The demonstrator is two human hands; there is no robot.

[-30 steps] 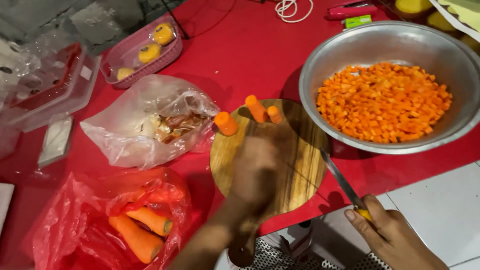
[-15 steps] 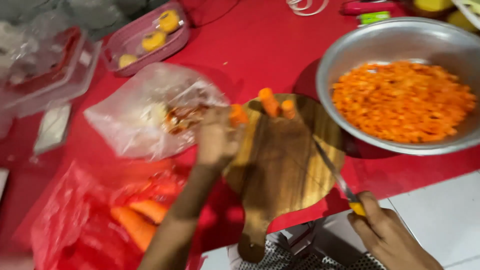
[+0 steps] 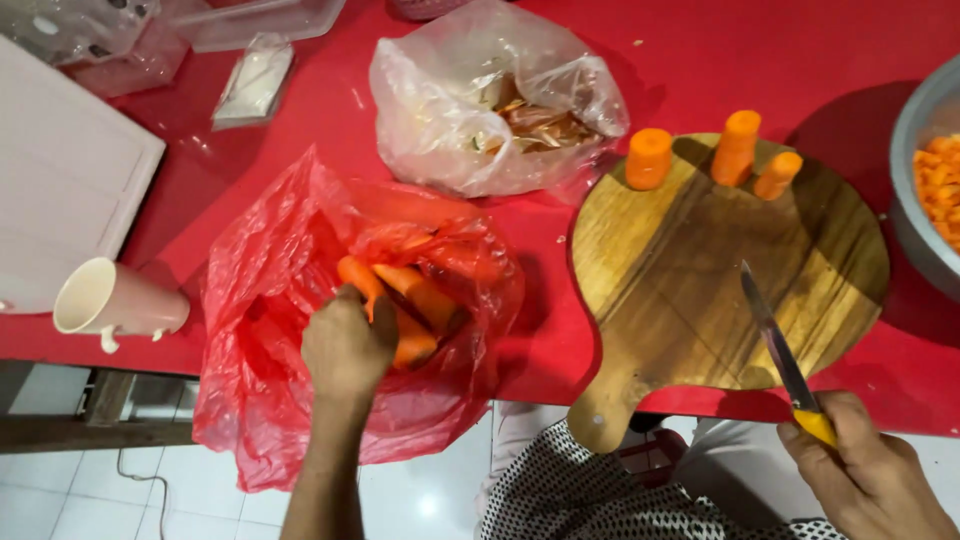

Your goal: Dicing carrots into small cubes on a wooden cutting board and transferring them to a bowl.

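Observation:
My left hand (image 3: 345, 348) reaches into a red plastic bag (image 3: 280, 300) at the table's front edge and grips a whole carrot (image 3: 362, 282) among several others inside. At the lower right, my right hand (image 3: 872, 480) holds a yellow-handled knife (image 3: 778, 347) whose blade lies over the round wooden cutting board (image 3: 720, 280). Three carrot pieces (image 3: 737, 147) stand upright along the board's far edge.
A clear plastic bag of peelings (image 3: 490, 100) lies behind the red bag. A metal bowl of diced carrot (image 3: 930, 190) sits at the right edge. A pale cup (image 3: 115, 300) lies on its side at the left, next to a white board (image 3: 60, 170). Clear containers (image 3: 250, 15) stand at the back.
My left hand has left the cutting board, moved left and gone into the red bag, closing on a carrot. The view has shifted left. The knife hand stays near the board's front.

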